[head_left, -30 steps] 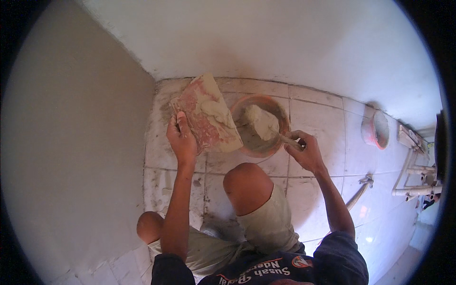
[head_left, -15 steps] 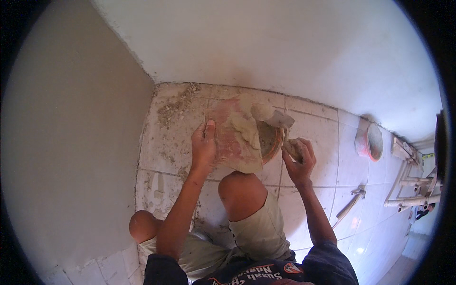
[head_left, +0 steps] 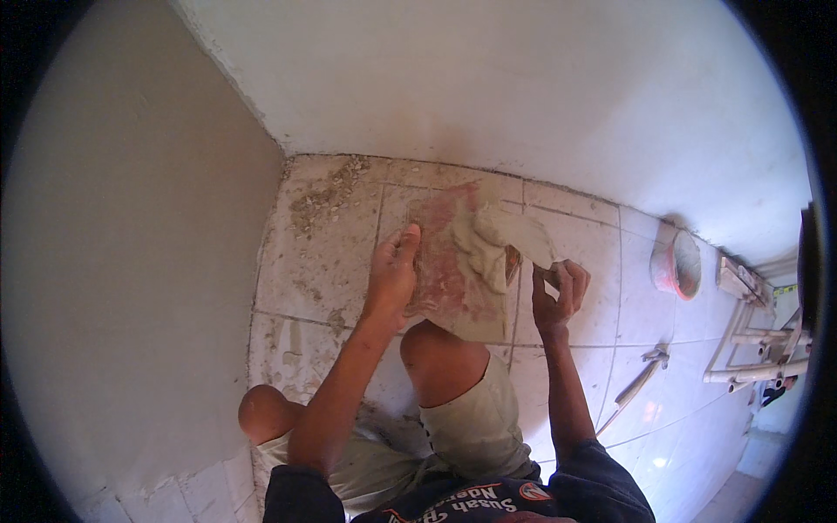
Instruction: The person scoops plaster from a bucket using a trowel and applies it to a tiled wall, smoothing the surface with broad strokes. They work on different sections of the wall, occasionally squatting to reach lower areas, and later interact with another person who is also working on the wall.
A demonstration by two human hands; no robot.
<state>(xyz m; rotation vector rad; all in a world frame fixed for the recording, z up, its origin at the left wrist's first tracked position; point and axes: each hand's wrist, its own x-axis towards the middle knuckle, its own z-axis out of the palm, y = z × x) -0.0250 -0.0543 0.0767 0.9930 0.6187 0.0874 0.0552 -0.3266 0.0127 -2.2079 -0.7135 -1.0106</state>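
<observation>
My left hand (head_left: pixel 394 270) grips the left edge of a flat reddish board (head_left: pixel 440 253), thumb on top. Wet grey-beige plaster (head_left: pixel 478 248) lies heaped on the board's right half. In my right hand (head_left: pixel 561 292) is a trowel, its fingers closed round the handle, which is mostly hidden. The plaster-coated trowel blade (head_left: pixel 527 237) reaches over the board's right side, against the heap. Beneath the board, a sliver of a bucket's orange rim (head_left: pixel 513 264) shows; the board hides the rest.
A plaster-smeared bucket (head_left: pixel 684 266) stands by the far wall at right. A hammer-like tool (head_left: pixel 641 388) lies on the tiled floor. Wooden pieces (head_left: pixel 741 283) and a pole frame (head_left: pixel 754 372) are farther right. Crumbled debris (head_left: pixel 327 196) lies near the wall corner. My knee is just below the board.
The board has shifted right and now covers most of the bucket under it. The trowel has turned, its blade now lying over the plaster heap on the board.
</observation>
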